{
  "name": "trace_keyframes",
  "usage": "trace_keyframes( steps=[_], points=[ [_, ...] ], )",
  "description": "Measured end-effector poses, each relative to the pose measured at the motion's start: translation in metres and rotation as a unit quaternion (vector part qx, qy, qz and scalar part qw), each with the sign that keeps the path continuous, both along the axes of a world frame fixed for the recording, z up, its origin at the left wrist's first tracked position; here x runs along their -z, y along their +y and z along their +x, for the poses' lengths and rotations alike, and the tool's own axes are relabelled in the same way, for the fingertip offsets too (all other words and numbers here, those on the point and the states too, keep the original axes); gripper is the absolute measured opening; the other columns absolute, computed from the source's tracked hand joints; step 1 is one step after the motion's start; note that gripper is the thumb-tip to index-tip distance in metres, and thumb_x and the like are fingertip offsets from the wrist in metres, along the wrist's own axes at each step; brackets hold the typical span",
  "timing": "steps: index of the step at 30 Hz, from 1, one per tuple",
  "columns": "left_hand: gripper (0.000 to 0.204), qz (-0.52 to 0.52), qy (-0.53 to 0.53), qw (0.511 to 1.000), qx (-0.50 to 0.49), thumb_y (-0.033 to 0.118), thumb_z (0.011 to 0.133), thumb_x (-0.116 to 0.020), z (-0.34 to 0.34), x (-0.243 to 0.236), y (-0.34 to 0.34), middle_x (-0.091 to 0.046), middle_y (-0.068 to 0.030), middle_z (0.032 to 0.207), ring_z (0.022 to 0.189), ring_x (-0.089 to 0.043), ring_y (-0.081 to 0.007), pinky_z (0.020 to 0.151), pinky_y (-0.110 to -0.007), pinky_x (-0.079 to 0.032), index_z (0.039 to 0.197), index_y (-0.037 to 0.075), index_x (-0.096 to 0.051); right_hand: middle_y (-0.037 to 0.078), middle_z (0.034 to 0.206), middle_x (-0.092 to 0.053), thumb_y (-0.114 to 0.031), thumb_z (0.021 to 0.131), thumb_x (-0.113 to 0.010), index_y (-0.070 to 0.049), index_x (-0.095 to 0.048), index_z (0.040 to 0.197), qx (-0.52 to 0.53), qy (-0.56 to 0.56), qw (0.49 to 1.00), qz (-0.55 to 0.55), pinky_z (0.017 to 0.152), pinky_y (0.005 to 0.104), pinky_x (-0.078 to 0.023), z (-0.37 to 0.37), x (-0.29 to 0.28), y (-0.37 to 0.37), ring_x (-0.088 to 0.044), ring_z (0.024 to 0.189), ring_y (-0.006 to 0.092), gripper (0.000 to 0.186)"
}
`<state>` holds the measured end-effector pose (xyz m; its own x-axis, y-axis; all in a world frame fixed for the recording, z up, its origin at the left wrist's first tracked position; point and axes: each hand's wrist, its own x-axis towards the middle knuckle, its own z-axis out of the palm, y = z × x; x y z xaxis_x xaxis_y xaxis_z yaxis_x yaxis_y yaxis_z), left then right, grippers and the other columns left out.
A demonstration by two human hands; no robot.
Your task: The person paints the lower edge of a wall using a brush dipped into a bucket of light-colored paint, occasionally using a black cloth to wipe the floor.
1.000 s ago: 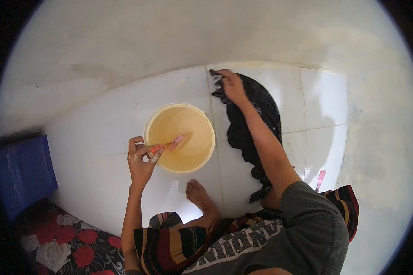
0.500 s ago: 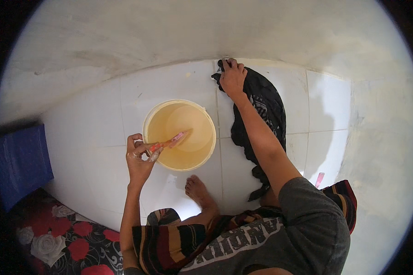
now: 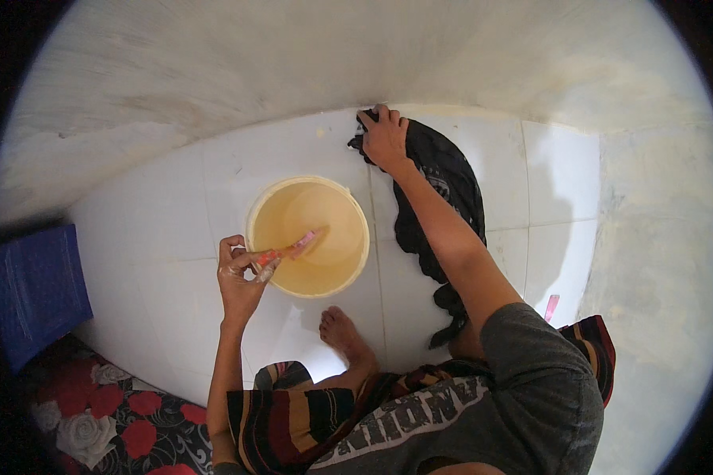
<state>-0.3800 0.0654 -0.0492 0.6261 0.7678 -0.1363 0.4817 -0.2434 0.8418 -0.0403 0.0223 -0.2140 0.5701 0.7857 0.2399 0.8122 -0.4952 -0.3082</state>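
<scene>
My left hand [image 3: 243, 273] is closed on the orange-red handle of a paintbrush [image 3: 303, 243]. The brush's head hangs over a round cream bucket [image 3: 253, 207], which has pale yellowish liquid inside. Farther away and to the right, my right hand [image 3: 386, 141] grips the far end of a black cloth [image 3: 451, 170], seemingly a garment with pale print. That end lies where the tiled floor meets the wall. From there the cloth trails over the tiles back toward my body, partly behind my right forearm.
A smeared off-white wall [image 3: 293, 63] curves around the far and right sides. On the left are a blue box-like object [image 3: 40, 289] and a rose-patterned mat [image 3: 127, 419]. My bare foot [image 3: 339, 331] stands close to the bucket. A small pink item [image 3: 552, 307] is at the right.
My right hand and the far end of the black cloth have shifted slightly left along the wall's foot. My left hand keeps the paintbrush over the bucket.
</scene>
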Motion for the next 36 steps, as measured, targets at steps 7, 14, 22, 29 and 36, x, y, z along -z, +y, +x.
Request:
trace_keyframes(
  steps=[7,14,22,29,36],
  points=[
    [0.019,0.016,0.024,1.000,0.010,-0.001,0.070,-0.078,0.003,-0.005,0.002,-0.044,-0.0053,0.107,0.078,-0.056,-0.0118,0.062,-0.024,-0.052,0.088,0.000,-0.072,0.013,0.109,-0.054,-0.007,0.070,-0.060,-0.005,-0.066,0.108,0.018,0.016,0.989,0.148,0.093,0.0468,-0.035,0.008,0.011,-0.025,-0.049,0.104,0.0316,0.038],
    [0.019,0.006,-0.002,1.000,-0.001,0.000,0.070,-0.079,0.002,-0.004,-0.001,-0.045,-0.0056,0.106,0.079,-0.055,-0.0125,0.061,-0.025,-0.052,0.088,0.001,-0.073,0.013,0.115,-0.050,-0.024,0.072,-0.066,-0.002,-0.056,0.122,0.035,-0.059,0.998,0.015,0.093,0.0477,-0.035,0.001,0.004,-0.012,-0.045,0.108,0.0305,0.056],
    [0.020,0.013,-0.012,1.000,0.001,0.000,0.069,-0.079,0.004,-0.006,-0.002,-0.045,-0.0053,0.105,0.080,-0.054,-0.0132,0.062,-0.025,-0.052,0.087,0.003,-0.073,0.010,0.111,-0.047,-0.025,0.071,-0.068,-0.004,-0.057,0.122,0.014,-0.006,0.999,-0.036,0.085,0.0416,-0.036,-0.003,-0.007,0.001,-0.043,0.101,0.0283,0.056],
    [0.020,0.013,0.001,1.000,0.014,0.000,0.069,-0.079,0.001,-0.004,0.002,-0.045,-0.0050,0.104,0.079,-0.054,-0.0127,0.063,-0.025,-0.052,0.088,0.003,-0.073,0.014,0.114,-0.053,-0.021,0.075,-0.062,-0.006,-0.062,0.113,-0.103,0.019,0.994,0.041,0.087,0.0458,-0.040,0.010,0.002,-0.003,-0.047,0.099,0.0321,0.041],
    [0.020,0.024,0.034,0.999,0.010,0.001,0.070,-0.079,0.003,-0.009,0.004,-0.045,-0.0048,0.103,0.077,-0.054,-0.0110,0.060,-0.023,-0.050,0.089,0.003,-0.073,0.015,0.098,-0.062,-0.016,0.079,-0.056,-0.008,-0.068,0.105,-0.056,0.160,0.975,0.147,0.084,0.0441,-0.043,0.041,0.027,0.002,-0.054,0.091,0.0335,0.029]
  ],
)
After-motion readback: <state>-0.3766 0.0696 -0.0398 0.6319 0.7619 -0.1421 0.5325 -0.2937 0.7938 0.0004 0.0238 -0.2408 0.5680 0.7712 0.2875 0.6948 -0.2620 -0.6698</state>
